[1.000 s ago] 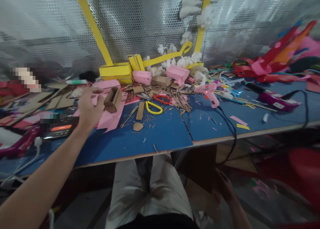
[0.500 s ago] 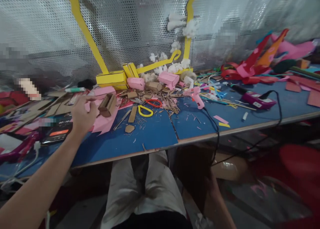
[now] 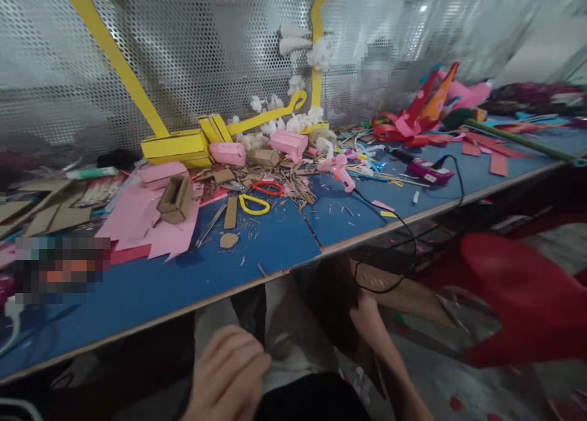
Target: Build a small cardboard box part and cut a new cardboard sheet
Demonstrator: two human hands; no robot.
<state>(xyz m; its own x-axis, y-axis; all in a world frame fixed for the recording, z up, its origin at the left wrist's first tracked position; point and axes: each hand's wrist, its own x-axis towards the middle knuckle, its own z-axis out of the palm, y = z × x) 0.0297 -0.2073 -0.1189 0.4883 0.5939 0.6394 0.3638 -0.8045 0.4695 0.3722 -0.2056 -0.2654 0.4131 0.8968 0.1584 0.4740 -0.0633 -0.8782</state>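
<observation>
My left hand (image 3: 232,369) is over my lap below the table edge, its fingers curled together; nothing shows in it. Low under the table edge, my right hand (image 3: 367,320) grips the side of a dark brown cardboard piece (image 3: 337,301), with its fingertips partly hidden. On the table, a small open cardboard box (image 3: 175,201) rests on pink paper (image 3: 132,216). Scissors with a yellow handle loop (image 3: 254,205) and a red one lie to its right, beside a cardboard strip (image 3: 230,213). A pink glue gun (image 3: 340,173) lies farther right.
Yellow paper-covered boxes (image 3: 177,147) and pink blocks (image 3: 288,142) stand along the perforated metal panel (image 3: 229,54). A purple power strip (image 3: 430,171) with a black cable sits on the blue table (image 3: 270,249). A red stool (image 3: 513,286) and flat cardboard (image 3: 403,295) are below at right.
My left hand has left the spot beside the small cardboard box and come back over my lap, its fingers closing. The view has turned right. My right hand stays at the brown cardboard.
</observation>
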